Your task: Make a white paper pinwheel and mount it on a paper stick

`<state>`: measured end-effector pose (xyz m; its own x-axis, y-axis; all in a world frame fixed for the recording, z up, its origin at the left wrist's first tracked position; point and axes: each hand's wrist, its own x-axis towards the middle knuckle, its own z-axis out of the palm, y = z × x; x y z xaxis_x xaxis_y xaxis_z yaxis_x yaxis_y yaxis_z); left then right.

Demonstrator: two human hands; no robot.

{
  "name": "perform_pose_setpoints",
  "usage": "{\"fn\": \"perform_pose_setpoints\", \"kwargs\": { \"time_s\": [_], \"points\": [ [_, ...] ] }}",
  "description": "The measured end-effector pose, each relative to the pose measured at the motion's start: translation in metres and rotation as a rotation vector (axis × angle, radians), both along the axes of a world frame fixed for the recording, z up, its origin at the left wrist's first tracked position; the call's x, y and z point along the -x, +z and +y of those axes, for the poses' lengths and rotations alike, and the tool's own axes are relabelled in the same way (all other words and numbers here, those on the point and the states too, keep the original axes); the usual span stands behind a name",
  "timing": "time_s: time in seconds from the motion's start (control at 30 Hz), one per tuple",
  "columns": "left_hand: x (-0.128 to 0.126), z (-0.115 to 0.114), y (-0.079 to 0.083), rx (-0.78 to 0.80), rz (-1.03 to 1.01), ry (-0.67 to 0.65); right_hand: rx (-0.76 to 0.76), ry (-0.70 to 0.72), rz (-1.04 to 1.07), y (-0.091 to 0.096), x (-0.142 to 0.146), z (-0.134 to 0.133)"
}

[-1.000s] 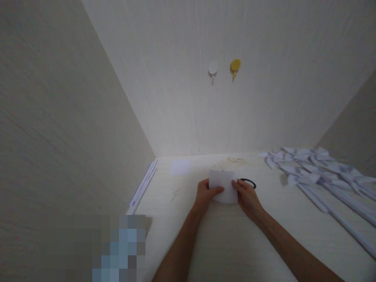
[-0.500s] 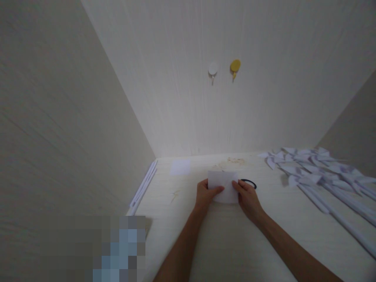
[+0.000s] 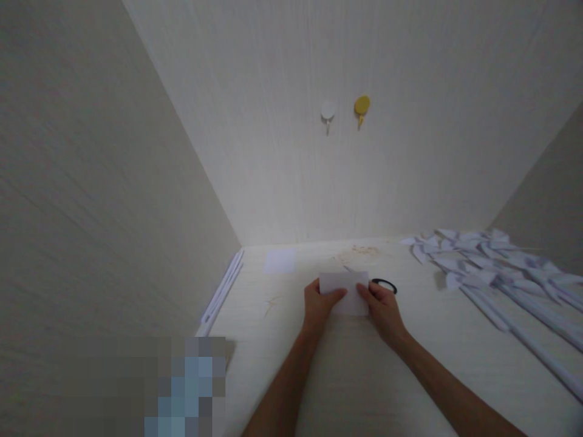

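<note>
Since the earlier frames the paper (image 3: 345, 292) looks shorter from near edge to far edge, its far edge now lower and straighter, while both hands have barely shifted on it.

Paper lies on the table (image 3: 346, 376), directly between the two hands and under their fingertips. Left hand (image 3: 317, 306) sits at the paper's left edge, its thumb laid across the near left corner and the fingers curled behind, pinching that side. Right hand (image 3: 383, 308) sits at the paper's right edge, thumb on top near the right corner, fingers bent underneath or behind, pinching as well. Whether the sheet is folded double cannot be told for sure.

Just beyond the paper's right corner, touching or nearly touching the right hand's knuckles, lies a black ring (image 3: 385, 284). Farther beyond the paper, toward the wall, is a faint brown smear (image 3: 359, 250). Left of the paper and farther back lies a small white sheet (image 3: 279, 261). Well left of the paper, white strips (image 3: 223, 291) run along the table's edge. Well right of the paper is a heap of white paper pinwheels (image 3: 483, 264) with their sticks lying flat.

No containers show near the paper.

Both forearms reach in from the near edge, converging on the paper, wrists low, palms turned down and inward.

High above the paper, two hooks (image 3: 344, 110), one white, one yellow, are stuck on the back wall.
</note>
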<state>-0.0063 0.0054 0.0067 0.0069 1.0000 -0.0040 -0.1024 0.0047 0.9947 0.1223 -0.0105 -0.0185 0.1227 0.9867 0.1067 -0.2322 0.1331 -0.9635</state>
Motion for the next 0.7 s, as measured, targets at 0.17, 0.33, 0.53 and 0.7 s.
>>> {"fn": "perform_pose_setpoints", "kwargs": {
  "time_s": [0.17, 0.33, 0.53, 0.7],
  "points": [
    [0.0001, 0.0004, -0.0004, -0.02, 0.048, 0.026, -0.009, -0.029, -0.136, 0.0025, 0.0006, -0.0013],
    [0.0029, 0.0022, 0.0004, -0.079, 0.075, 0.0, 0.023, -0.048, -0.079, 0.0012, 0.0006, -0.001],
    [0.003, 0.0025, 0.0004, 0.013, -0.01, -0.091, 0.057, -0.044, 0.003, -0.0015, 0.0002, 0.0002],
    [0.0021, 0.0038, -0.0049, 0.025, -0.011, -0.025, 0.037, -0.03, -0.07, -0.0007, 0.0004, 0.001]
  ]
}}
